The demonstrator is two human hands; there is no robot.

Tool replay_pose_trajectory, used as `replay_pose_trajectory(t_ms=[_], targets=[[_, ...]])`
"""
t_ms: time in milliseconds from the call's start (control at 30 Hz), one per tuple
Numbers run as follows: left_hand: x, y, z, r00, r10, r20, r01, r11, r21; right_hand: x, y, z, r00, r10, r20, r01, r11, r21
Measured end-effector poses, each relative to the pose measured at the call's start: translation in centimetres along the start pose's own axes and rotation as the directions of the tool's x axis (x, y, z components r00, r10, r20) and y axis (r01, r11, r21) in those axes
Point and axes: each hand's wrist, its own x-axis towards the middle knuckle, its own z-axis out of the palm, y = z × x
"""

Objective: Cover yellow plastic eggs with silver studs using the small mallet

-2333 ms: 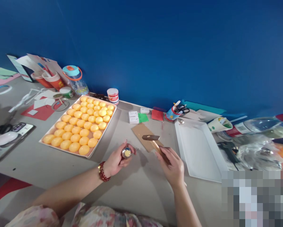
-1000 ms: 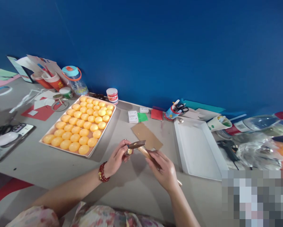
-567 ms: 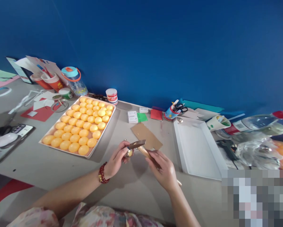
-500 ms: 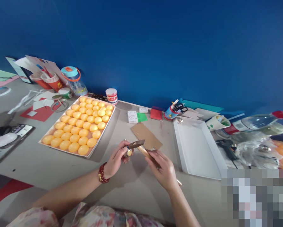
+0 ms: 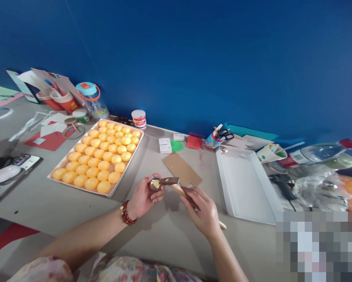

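My left hand (image 5: 145, 197) is closed around a small round metal piece with a yellow centre (image 5: 155, 183), held just above the grey table (image 5: 76, 211). My right hand (image 5: 201, 209) grips the wooden handle of a small hammer (image 5: 176, 185). The dark hammer head lies right beside the round piece, touching or nearly touching it. A red bead bracelet sits on my left wrist. A brown cardboard sheet (image 5: 184, 169) lies flat just behind both hands.
A tray of several yellow balls (image 5: 98, 156) stands to the left. An empty white tray (image 5: 246, 184) lies to the right. Cups, a jar (image 5: 139, 119), small boxes, scissors, a glue gun (image 5: 283, 185), bottles and paper scraps line the blue wall. A phone (image 5: 8, 172) lies far left.
My right hand swung the hammer from over the cardboard leftwards to the round piece. My left hand has since tipped that piece so its yellow face shows.
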Motion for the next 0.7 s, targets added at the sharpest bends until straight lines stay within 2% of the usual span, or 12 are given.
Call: replay_pose_trajectory(t_ms=[233, 367, 567, 700], targets=[[-0.2, 0.5, 0.4, 0.997, 0.016, 0.078, -0.017, 1.000, 0.014, 0.3, 0.7, -0.9, 0.995, 0.016, -0.103, -0.024, 0.997, -0.079], [-0.1, 0.5, 0.2, 0.996, -0.004, 0.087, 0.001, 0.999, 0.033, 0.3, 2.4, -1.3, 0.984, 0.089, -0.156, -0.124, 0.964, -0.236], [-0.2, 0.4, 0.2, 0.996, 0.020, 0.084, -0.023, 0.999, 0.039, 0.2, 4.6, -1.4, 0.962, 0.243, -0.122, -0.271, 0.875, -0.402], [-0.3, 0.5, 0.5, 0.996, 0.029, 0.086, -0.031, 0.999, 0.026, -0.1, 5.5, -0.9, 0.950, 0.301, -0.081, -0.301, 0.819, -0.489]])
